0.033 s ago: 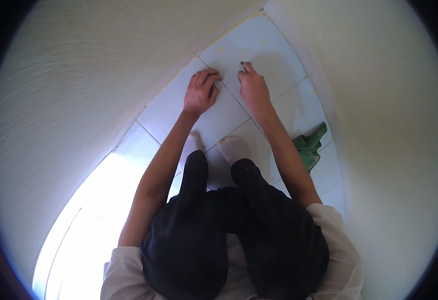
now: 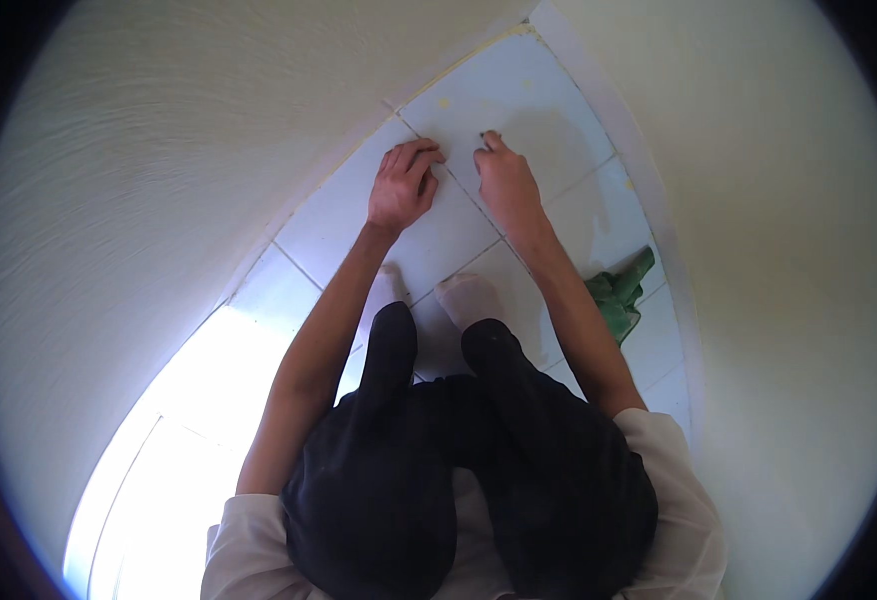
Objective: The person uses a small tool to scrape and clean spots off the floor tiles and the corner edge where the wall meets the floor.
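Note:
Pale floor tiles [image 2: 469, 75] with several yellow stains lie beneath both hands. My left hand [image 2: 403, 186] rests on the tiles beside a grout line, its fingers bent and somewhat apart, holding nothing I can see. To its right, my right hand [image 2: 508, 183] is closed, index finger forward, around something mostly hidden in the fist. Only a small dark tip [image 2: 483, 134] shows at the fingertip, against the tile; its kind is too small to make out.
A crumpled green cloth or bag [image 2: 619, 300] lies by my right forearm. Cream walls [image 2: 779, 200] meet at the far corner, with a pale skirting [image 2: 649, 170] along the right one. My socked feet [image 2: 469, 298] are on the floor below my hands. Bright light falls at lower left.
My right hand has shifted very slightly toward me and left, and the dark tip with it. My left hand stays in place.

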The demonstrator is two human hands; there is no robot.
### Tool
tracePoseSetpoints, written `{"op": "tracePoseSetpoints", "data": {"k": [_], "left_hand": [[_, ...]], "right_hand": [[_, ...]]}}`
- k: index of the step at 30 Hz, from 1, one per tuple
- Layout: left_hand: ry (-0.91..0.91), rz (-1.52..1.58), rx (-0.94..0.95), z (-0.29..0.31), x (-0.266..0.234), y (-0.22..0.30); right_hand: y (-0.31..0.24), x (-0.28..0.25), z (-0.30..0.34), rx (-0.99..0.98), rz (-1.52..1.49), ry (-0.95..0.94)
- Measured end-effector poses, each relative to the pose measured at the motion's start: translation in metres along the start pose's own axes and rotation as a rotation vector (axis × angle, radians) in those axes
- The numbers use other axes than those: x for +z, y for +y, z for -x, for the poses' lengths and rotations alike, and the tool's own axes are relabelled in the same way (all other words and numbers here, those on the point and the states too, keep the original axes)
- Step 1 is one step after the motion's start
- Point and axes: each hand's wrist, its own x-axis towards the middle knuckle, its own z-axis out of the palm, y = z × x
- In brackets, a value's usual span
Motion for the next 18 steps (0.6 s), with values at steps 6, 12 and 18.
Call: {"op": "tracePoseSetpoints", "data": {"k": [6,12,18], "left_hand": [[0.021,-0.016,0.009,-0.003,0.0,0.003],[0.024,-0.01,0.011,-0.002,-0.001,0.004],[0.021,-0.014,0.01,-0.002,0.0,0.002]], "right_hand": [[0.006,0.005,0.008,0.021,-0.076,0.132],[0.011,-0.003,-0.002,0.02,0.029,0.119],[0.01,-0.006,-0.005,0.079,-0.053,0.142]]}}
